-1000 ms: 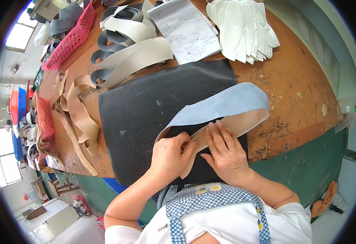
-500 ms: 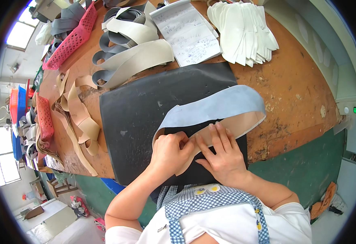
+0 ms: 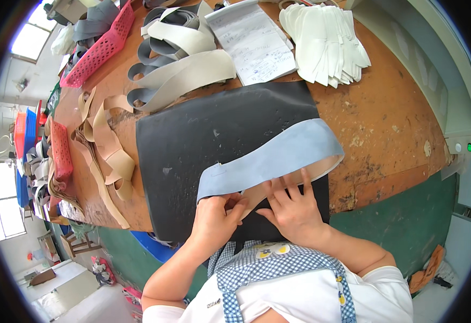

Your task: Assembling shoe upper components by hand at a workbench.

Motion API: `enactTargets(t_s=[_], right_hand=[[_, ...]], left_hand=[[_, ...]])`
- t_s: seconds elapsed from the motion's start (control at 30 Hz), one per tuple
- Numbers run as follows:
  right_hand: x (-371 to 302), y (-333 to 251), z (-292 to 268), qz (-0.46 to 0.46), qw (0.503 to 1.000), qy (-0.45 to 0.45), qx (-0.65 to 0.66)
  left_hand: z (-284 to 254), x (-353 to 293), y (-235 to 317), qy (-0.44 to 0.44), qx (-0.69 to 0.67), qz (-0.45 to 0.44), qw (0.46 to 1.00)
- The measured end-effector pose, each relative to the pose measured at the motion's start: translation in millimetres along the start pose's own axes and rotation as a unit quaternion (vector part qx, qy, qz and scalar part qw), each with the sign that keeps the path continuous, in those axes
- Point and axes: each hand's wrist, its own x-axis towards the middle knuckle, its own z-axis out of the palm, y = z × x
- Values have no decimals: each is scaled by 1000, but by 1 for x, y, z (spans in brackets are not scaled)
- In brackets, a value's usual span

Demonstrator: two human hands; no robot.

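Note:
A light blue leather-like strip (image 3: 270,160) with a tan inner side curves in a loop over a black mat (image 3: 187,156). My left hand (image 3: 218,218) is closed on the strip at the loop's left end, thumb and fingers pinched together. Fingers spread, my right hand (image 3: 296,211) lies against the tan inner side near the middle of the loop. Its fingertips reach up under the blue edge. Part of the strip's near end is hidden behind my hands.
Tan strips (image 3: 109,145) lie left of the mat, and grey-beige strips (image 3: 187,75) lie coiled beyond it. A notepad (image 3: 254,46) and a stack of white cut pieces (image 3: 327,43) sit at the back. Pink basket (image 3: 98,51) stands far left; blue tub (image 3: 157,246) below the table edge.
My left hand has shifted slightly left and down with its end of the strip. The blue side now faces up more broadly at the left, and the right hand has stayed nearly in place.

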Motion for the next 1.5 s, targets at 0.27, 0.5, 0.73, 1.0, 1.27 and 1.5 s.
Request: enactTargets(t_s=[0.27, 0.5, 0.73, 1.0, 1.27, 1.5], right_hand=[[3, 0, 0, -10, 1000, 9, -9], [0, -2, 0, 0, 1000, 0, 23], [0, -9, -4, 7, 999, -33, 19], [4, -11, 5, -35, 999, -10, 33], [3, -14, 2, -53, 997, -12, 61], [1, -19, 3, -56, 997, -12, 45]], left_hand=[[-1, -2, -5, 22, -12, 20, 999], [1, -1, -7, 36, 30, 34, 998], [1, 0, -9, 55, 5, 61, 997], [4, 3, -18, 54, 50, 46, 996], [5, 1, -16, 77, 72, 55, 993], [6, 2, -19, 71, 48, 50, 995]])
